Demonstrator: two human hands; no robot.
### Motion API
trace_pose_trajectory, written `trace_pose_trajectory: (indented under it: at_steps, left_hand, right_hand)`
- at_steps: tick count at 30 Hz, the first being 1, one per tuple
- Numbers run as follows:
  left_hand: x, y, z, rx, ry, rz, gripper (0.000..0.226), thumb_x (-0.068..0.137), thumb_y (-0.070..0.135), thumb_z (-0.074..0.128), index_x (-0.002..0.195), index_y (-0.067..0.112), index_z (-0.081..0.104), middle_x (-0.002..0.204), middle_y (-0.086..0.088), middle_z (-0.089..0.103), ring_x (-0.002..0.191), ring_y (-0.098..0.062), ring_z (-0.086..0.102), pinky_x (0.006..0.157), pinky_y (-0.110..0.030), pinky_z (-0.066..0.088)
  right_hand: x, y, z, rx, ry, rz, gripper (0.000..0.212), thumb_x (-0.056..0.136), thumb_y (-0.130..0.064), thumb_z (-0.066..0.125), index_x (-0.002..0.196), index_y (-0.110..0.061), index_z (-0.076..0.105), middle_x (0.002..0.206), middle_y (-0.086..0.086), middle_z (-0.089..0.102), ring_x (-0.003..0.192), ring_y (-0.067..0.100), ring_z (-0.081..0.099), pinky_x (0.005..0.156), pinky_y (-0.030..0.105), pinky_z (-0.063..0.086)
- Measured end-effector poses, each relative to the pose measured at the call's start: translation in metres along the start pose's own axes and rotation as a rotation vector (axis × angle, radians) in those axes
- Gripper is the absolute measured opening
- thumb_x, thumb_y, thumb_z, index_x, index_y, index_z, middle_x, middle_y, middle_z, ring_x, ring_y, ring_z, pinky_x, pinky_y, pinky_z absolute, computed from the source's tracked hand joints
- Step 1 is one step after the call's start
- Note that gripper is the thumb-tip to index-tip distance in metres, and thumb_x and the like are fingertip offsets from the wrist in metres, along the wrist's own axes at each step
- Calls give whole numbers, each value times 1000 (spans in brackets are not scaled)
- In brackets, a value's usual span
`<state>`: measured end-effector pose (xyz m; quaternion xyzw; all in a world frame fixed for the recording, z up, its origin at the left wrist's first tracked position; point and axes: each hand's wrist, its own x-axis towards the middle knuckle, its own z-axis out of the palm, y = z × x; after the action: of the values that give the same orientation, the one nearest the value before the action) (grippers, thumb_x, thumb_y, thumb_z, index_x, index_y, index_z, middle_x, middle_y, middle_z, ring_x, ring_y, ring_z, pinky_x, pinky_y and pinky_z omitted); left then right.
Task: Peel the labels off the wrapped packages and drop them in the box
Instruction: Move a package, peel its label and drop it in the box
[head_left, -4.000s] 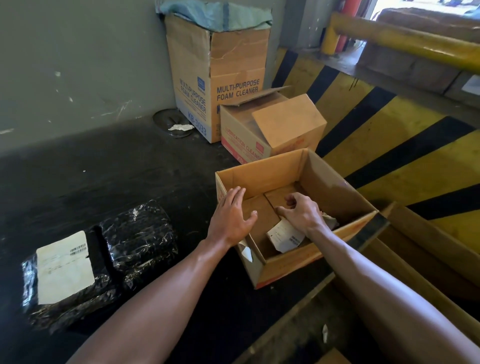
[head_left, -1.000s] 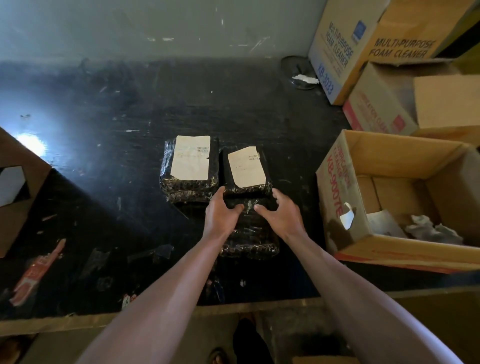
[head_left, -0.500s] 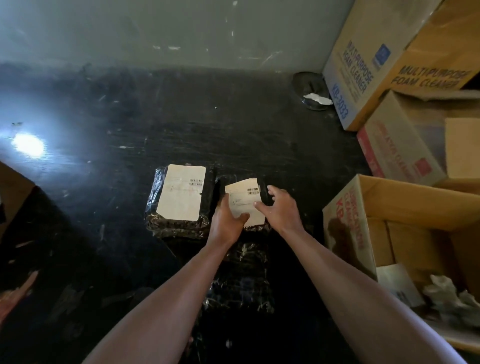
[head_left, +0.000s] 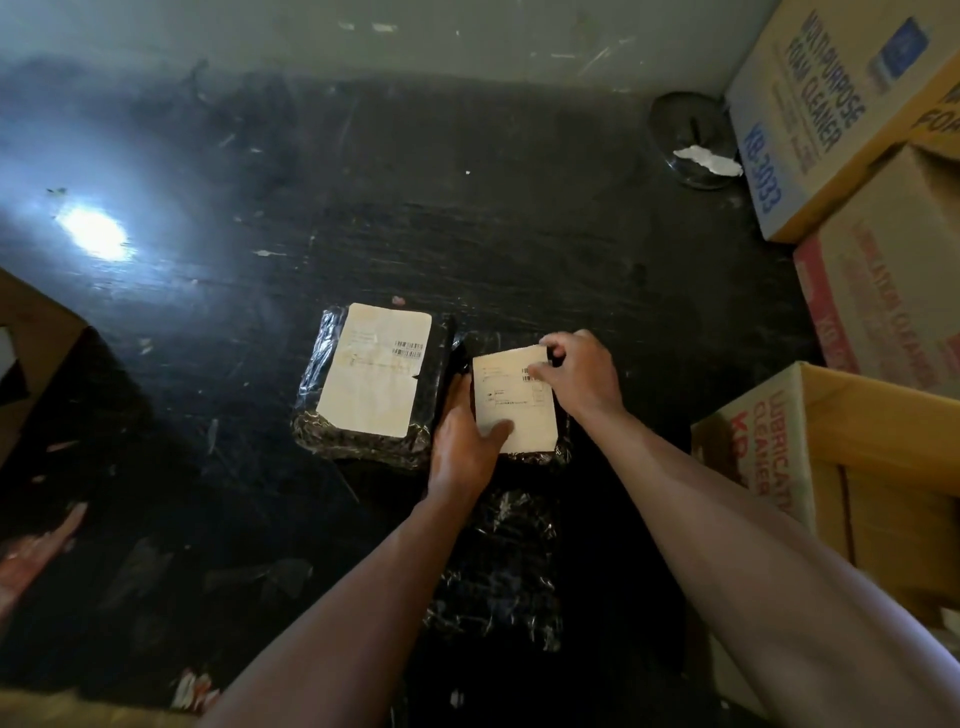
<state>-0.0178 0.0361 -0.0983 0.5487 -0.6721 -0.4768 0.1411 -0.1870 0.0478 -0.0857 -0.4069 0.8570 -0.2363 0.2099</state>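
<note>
Three black plastic-wrapped packages lie on the dark table. The left package (head_left: 363, 441) carries a large white label (head_left: 376, 384). The right package (head_left: 540, 457) carries a smaller white label (head_left: 511, 402). My left hand (head_left: 460, 441) lies flat against this package's left side, thumb on the label's lower left corner. My right hand (head_left: 582, 376) pinches the label's top right corner. A third package (head_left: 498, 571) without a visible label lies nearer me, between my forearms. The open cardboard box (head_left: 769, 431) stands at the right edge.
Two more cardboard boxes stand at the back right, a tall foam cleaner box (head_left: 810, 114) and a lower one (head_left: 883, 312). A round metal dish (head_left: 691, 140) with a paper scrap sits by the wall. A cardboard flap (head_left: 31, 353) juts in at the left.
Both hands moved from the nearest unlabelled package up to the right labelled one. My right hand shifted from the label's right edge to its top right corner, now pinching it.
</note>
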Motion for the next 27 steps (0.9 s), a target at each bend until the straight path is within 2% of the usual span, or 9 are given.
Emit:
trace_pose_trajectory:
  at_steps: [3,5,7,9,11,16,24,27]
  left_hand:
    - [2,-3,2,-7,13,12,84,85,17,74,153,13,25,142,-2,51,123,-17,52,86,-18,41]
    - [3,-5,2,-2,15,27,85,84,19,75,153,13,26,148,-1,45,128,-17,49,92,-19,40]
    - [5,-8,4,-1,14,31,88,81,21,77,153,14,26,152,-1,40,131,-18,46,101,-27,42]
    - [6,-9,4,1,17,33,89,79,21,78,152,13,28,154,-2,37,133,-18,44,104,-31,42]
    - [7,-9,3,-1,22,38,89,79,19,79,152,11,29,154,-3,37,133,-18,44,103,-27,42]
    - [8,-10,2,-28,12,39,88,80,13,78,152,9,27,151,-6,42,131,-19,46,84,-9,34]
    - [4,-7,-2,-48,-10,43,82,81,11,77,150,11,32,138,-6,55,126,-21,52,88,-22,41]
    - [-1,-7,-7,-45,-37,102,81,80,7,77,148,14,34,135,5,52,125,-11,48,91,-19,38]
  right_hand:
    - [5,2,-1,35,10,-8,12,84,-22,79,90,-21,68,97,-4,62,87,10,59,58,14,34]
    - [5,4,-2,80,12,-20,11,86,-21,76,82,-20,66,88,-6,66,83,10,64,59,18,41]
    - [2,4,-4,106,9,-38,9,88,-19,74,83,-18,66,84,-6,67,81,9,66,64,22,50]
    - [-2,1,-8,109,3,-70,8,90,-17,72,86,-18,65,84,-6,67,81,7,66,70,26,56]
    - [-5,-2,-15,110,3,-99,8,90,-16,72,87,-18,64,86,-6,68,84,7,67,73,30,59]
    - [-15,-9,-34,121,7,-160,11,89,-16,73,86,-20,63,86,-6,70,87,9,69,75,32,61]
    - [-48,-16,-48,179,29,-154,16,88,-13,75,83,-25,63,87,-7,72,87,6,70,77,33,61]
    - [-56,-18,-53,207,34,-136,15,88,-14,74,85,-23,63,88,-5,71,87,7,70,78,34,61]
